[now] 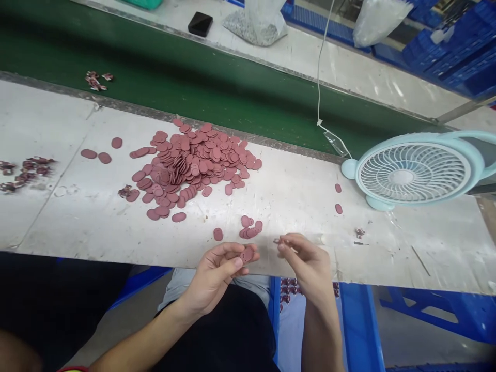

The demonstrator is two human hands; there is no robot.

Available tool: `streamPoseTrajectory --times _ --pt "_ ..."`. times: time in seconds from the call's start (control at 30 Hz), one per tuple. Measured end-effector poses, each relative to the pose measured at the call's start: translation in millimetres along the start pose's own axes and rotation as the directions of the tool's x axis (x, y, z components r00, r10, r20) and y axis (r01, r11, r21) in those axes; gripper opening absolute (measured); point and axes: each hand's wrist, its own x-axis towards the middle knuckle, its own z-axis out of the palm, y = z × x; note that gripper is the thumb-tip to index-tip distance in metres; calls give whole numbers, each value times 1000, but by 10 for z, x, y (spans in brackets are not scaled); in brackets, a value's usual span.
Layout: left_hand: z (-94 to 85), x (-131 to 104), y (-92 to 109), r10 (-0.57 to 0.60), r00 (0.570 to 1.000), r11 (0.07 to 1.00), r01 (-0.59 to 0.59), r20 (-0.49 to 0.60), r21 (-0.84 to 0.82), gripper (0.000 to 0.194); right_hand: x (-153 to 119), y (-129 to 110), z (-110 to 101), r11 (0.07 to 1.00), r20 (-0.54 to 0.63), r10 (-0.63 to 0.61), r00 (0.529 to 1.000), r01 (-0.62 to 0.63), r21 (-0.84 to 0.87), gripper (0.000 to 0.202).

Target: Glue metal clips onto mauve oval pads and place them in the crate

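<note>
Between the thumb and fingers of my left hand (217, 276) is a reddish oval piece (247, 254), held over the table's front edge. My right hand (306, 258) is just to the right, its thumb and index finger pinched on a tiny metallic part (276, 241). The hands are apart. A few loose oval pieces (251, 230) lie on the table just beyond them, with another oval (218, 234) to their left. Farther back and left spreads a large pile of the same ovals (194, 160).
A light blue fan (413, 170) stands at the right. Small dark red parts (29, 170) lie far left, others (95, 81) on the green belt (240, 95). A blue tray (354, 325) with rows of parts sits below the table edge. Someone's arm shows at lower left.
</note>
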Motion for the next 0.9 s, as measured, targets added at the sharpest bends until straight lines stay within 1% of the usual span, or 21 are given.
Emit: streamPoseTrajectory --times 0.07,0.1,0.17,0.27,0.4,0.57,0.7,0.8,0.9 --pt "9 -2 -14 40 999 999 -41 19 30 13 -179 -143 51 976 125 -14 992 -14 216 14" --pt "15 -1 -22 61 998 997 -63 31 50 13 -252 -204 83 959 170 -25 985 -24 283 16" --pt "27 4 -35 92 994 991 -98 60 89 15 -357 -289 151 946 210 -39 977 -31 321 19" --pt "40 8 -49 99 990 988 -110 101 105 17 -418 -338 226 955 192 -14 981 -44 293 21" --pt "46 1 -57 73 989 994 -83 126 75 16 -407 -354 228 971 185 13 983 -57 233 20" --pt "52 -8 -48 24 995 993 -36 101 112 11 -363 -397 170 977 240 -22 970 -30 209 16" --pt "66 -2 -48 26 995 989 -40 98 142 1 -344 -422 162 977 246 8 969 -60 205 18" --pt "83 4 -55 34 994 985 -51 106 164 5 -352 -429 171 972 241 16 970 -71 223 19" --pt "104 2 -62 49 995 984 -64 90 167 7 -368 -426 182 971 229 23 973 -76 227 19"
